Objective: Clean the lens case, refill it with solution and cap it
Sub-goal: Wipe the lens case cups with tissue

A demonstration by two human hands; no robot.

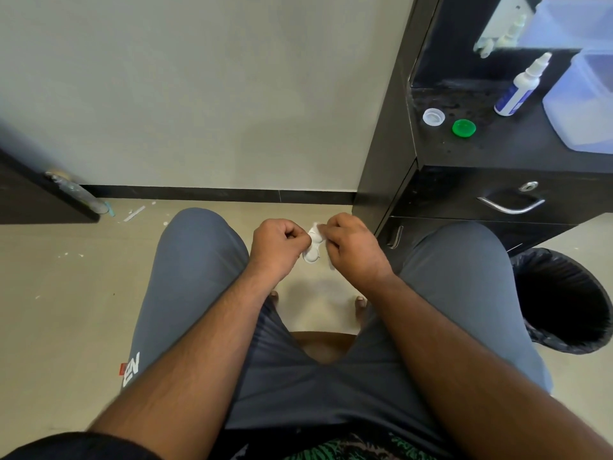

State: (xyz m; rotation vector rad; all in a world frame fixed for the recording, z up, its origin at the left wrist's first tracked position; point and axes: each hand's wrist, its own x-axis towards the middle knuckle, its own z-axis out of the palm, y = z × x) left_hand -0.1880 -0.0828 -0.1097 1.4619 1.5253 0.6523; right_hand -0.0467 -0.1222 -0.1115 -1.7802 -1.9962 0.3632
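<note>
Hands, left (278,247) and right (353,249), pinch one lens case (311,252); two caps (434,117) apparently loose.

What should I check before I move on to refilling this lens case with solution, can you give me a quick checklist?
1. Lens case held securely: ok, left hand pinches it.
2. Wiping finished: not ok, right hand holds a white wipe at the case.
3. Wells clean and dry: cannot tell, too small.
4. Both caps off and within sight: ok, white cap and green cap lie on the black counter.
5. Solution bottle ready: ok, upright on the counter.
6. A hand free for the bottle: not ok.
</note>
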